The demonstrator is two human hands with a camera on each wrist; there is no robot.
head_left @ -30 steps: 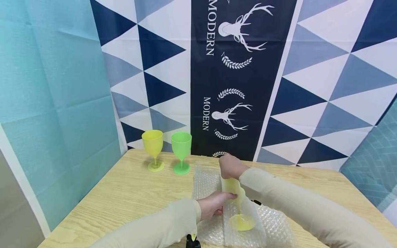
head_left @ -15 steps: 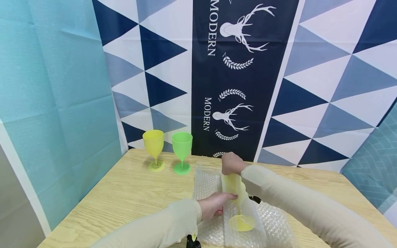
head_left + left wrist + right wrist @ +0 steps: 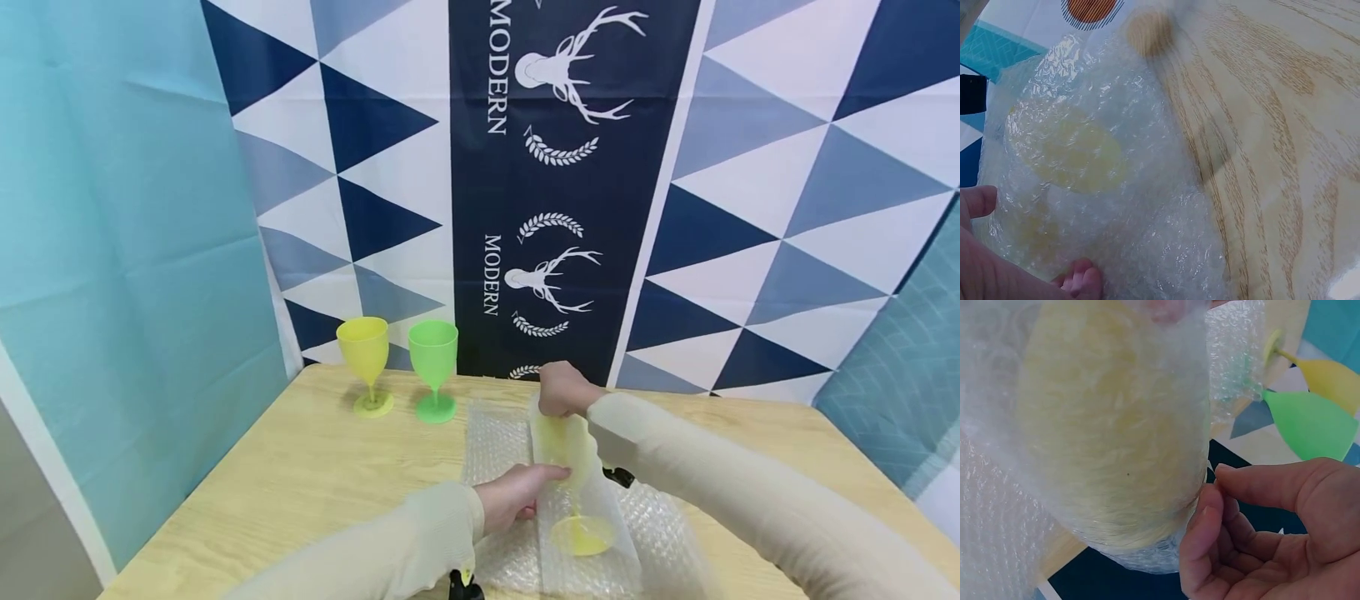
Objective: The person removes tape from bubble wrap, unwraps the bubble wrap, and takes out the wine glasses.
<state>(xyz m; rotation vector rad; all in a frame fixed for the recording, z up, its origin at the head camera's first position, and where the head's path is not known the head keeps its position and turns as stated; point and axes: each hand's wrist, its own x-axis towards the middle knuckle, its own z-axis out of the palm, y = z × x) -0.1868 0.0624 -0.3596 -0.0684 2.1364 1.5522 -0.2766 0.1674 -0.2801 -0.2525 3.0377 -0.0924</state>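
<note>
A yellow plastic goblet (image 3: 581, 537) lies in translucent bubble wrap (image 3: 498, 442), its round foot nearest me and its bowl away from me. My left hand (image 3: 513, 498) grips the wrapped bowl, thumb across the top and fingers at the side; in the left wrist view the goblet shows blurred through the bubbles. At the bowl's far end, my right hand (image 3: 564, 389) pinches the edge of the wrap between thumb and forefinger, as the right wrist view shows. The other fingers of that hand (image 3: 1266, 531) are curled in.
An unwrapped yellow goblet (image 3: 365, 358) and a green goblet (image 3: 434, 367) stand upright at the back left of the wooden table (image 3: 322, 467). More bubble wrap (image 3: 663, 533) spreads out to the right. A patterned cloth (image 3: 405, 167) hangs behind the table.
My right hand has shifted slightly up and to the right at the bowl end of the wrap. The left hand keeps its grip, and the standing goblets stay in place.
</note>
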